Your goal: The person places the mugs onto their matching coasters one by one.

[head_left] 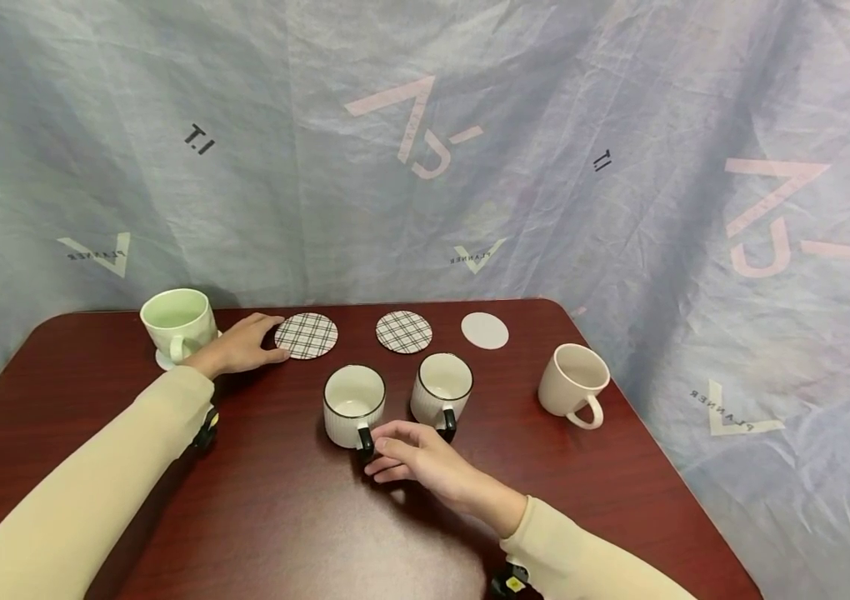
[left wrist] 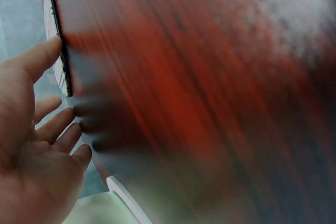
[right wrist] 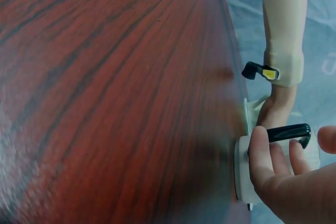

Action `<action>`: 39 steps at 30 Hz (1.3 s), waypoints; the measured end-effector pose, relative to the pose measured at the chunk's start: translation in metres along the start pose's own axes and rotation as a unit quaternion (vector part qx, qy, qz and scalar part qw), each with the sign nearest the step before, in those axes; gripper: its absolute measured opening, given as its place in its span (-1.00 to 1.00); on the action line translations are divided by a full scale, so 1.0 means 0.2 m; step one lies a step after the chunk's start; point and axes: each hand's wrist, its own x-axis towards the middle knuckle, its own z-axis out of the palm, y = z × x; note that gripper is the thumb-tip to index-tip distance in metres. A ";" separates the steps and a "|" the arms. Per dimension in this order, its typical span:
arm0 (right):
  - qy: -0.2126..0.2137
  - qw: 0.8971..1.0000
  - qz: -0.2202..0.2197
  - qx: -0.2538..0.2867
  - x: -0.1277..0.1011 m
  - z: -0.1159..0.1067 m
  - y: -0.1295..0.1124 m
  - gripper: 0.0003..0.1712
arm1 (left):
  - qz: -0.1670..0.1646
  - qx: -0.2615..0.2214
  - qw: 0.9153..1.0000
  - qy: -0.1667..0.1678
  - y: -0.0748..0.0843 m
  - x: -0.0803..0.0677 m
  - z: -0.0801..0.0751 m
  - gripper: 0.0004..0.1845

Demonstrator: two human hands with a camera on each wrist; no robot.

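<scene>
My left hand (head_left: 247, 346) lies with fingers spread beside a plaid round coaster (head_left: 307, 336); the left wrist view shows the thumb (left wrist: 48, 53) at that coaster's edge. A green mug (head_left: 179, 321) stands on a white coaster (head_left: 163, 360) behind the left wrist. My right hand (head_left: 425, 458) is at the black handle (right wrist: 289, 132) of a white ribbed mug (head_left: 350, 408), its fingers loosely bent and the thumb apart from the handle. To the right of that mug is a second white ribbed mug (head_left: 442, 392), its black handle just above the right hand.
Further back lie another plaid coaster (head_left: 404, 332) and a plain white coaster (head_left: 485, 331). A cream mug (head_left: 573, 383) stands near the right edge of the dark red table (head_left: 282, 517). Behind the table hangs a printed grey cloth (head_left: 305, 150).
</scene>
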 end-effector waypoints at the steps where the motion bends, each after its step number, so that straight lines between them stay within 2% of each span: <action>1: 0.000 1.000 0.001 0.004 0.00 0.00 0.00 -0.61 | 0.001 0.000 1.000 0.002 0.00 0.00 0.00 -0.18; 12: -0.018 0.998 0.028 0.057 0.04 0.01 0.01 -0.66 | 0.001 0.002 1.000 0.000 -0.01 0.00 -0.01 -0.25; 17: -0.025 0.997 0.032 0.060 0.05 0.01 0.01 -0.61 | 0.000 0.004 1.000 -0.007 0.00 0.00 -0.01 -0.24; 31: -0.029 0.997 0.037 0.057 0.08 0.04 0.01 -0.63 | -0.023 -0.005 0.999 -0.030 0.01 0.00 -0.04 -0.22; 39: -0.026 0.998 0.033 0.053 0.08 0.05 0.01 -0.63 | -0.021 -0.012 0.999 -0.032 0.02 -0.01 -0.04 -0.23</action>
